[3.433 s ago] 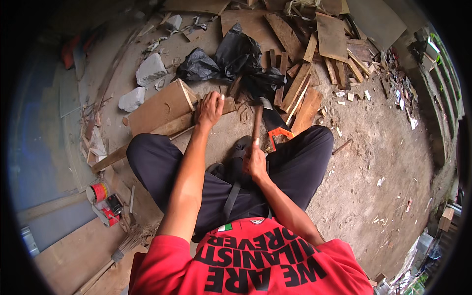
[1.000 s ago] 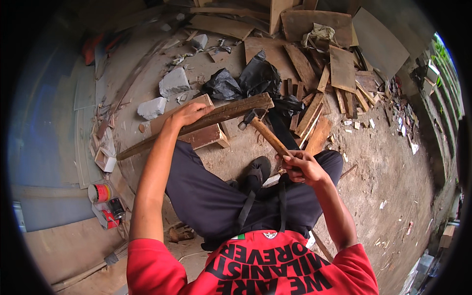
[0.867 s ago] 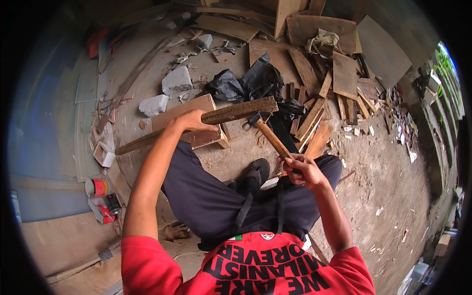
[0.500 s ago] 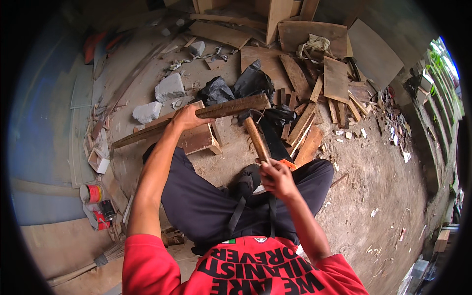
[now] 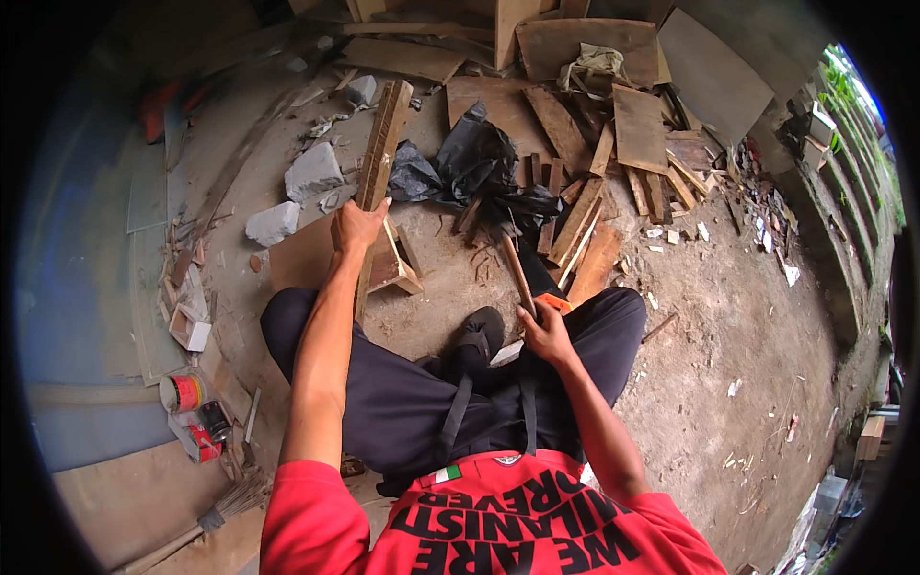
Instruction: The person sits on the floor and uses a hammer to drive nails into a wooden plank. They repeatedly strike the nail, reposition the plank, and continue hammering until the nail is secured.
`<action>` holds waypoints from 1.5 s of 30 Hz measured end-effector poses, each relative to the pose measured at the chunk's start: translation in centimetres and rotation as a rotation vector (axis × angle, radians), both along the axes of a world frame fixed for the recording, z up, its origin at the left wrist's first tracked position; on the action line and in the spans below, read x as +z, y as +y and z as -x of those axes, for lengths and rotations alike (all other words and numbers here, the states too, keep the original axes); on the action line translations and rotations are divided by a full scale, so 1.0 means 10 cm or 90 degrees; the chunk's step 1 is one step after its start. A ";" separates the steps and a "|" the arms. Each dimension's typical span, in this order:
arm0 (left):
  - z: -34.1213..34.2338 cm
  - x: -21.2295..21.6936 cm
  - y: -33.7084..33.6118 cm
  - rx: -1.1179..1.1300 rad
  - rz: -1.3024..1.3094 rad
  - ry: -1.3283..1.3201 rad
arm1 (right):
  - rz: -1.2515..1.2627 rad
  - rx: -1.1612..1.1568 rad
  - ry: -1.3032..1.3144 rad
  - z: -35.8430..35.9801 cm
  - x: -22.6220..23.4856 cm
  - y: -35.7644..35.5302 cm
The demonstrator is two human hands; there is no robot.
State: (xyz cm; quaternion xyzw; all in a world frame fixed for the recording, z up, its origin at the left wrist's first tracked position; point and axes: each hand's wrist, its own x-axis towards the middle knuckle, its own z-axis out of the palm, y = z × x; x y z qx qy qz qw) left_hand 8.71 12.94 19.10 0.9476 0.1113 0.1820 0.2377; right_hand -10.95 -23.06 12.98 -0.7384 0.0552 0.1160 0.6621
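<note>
Gripping a wooden beam in the head view, the left hand was closed around its middle, the far end jutted beyond, the right hand was wrapped around a hammer, which stood right of the beam, well apart.

Beam, 11 o'clock: mid-brown, darker streaks along it. Hammer handle, near centre toward 2 o'clock: brown. Saw handle, 3 o'clock: bright orange. Plastic bags, 12 o'clock: glossy black. Blocks, 10 o'clock: pale grey-white. Tin, 8 o'clock: red and yellow. Trousers, 7 o'clock: plain, near-black navy. Shirt, 6 o'clock: red, bold black lettering.
</note>
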 end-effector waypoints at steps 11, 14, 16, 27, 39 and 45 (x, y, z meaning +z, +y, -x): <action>-0.12 1.13 0.21 -0.044 -0.199 0.057 | -0.096 -0.027 0.116 -0.07 -0.32 0.04; -0.18 0.98 0.19 -0.110 -0.311 0.064 | -0.128 -0.025 0.140 -0.10 -0.27 0.04; -0.15 0.67 0.21 -0.119 -0.312 0.126 | -0.130 -0.020 0.146 -0.13 -0.23 0.09; 0.31 -0.43 -0.41 -0.294 -0.341 0.213 | -0.163 -0.117 0.136 0.03 -0.15 -0.06; 0.91 -0.21 -1.96 -0.412 0.510 -0.020 | 0.272 -0.232 -0.101 0.37 0.29 0.19; 0.80 -0.25 -2.20 -0.379 0.928 0.102 | 0.327 -0.191 -0.203 0.42 0.30 0.08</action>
